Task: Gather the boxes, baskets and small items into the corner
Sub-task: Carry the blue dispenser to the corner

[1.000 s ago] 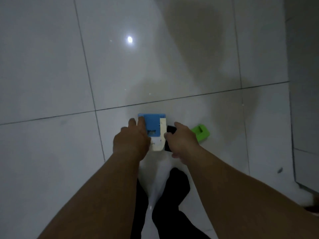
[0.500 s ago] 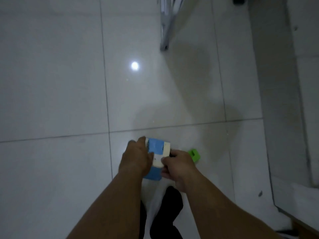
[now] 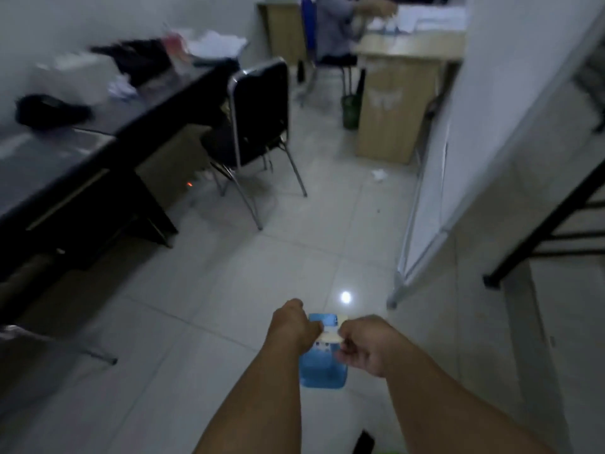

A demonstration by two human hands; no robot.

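Blue and white cardboard box hangs between my hands above the pale tiled floor, well on the near side of the black padded chair with chrome legs and a little to its right. My left hand is curled round the box's upper left edge. My right hand is fisted on the right edge, its fingers pinching at the cream strip across the top. Both hands are closed on the box, neither spread.

Between the chair and the box, a small bright spot of reflected light lies on the tiles. Left of the chair runs a long black bench carrying dark bundles and white papers, all too blurred to make out. Beyond the chair and to its right stands a light wooden bench, with a person seated at it and a green bin by its foot. A crumpled white scrap lies on the floor to the chair's right. Further right, a white metal-framed panel stands upright.
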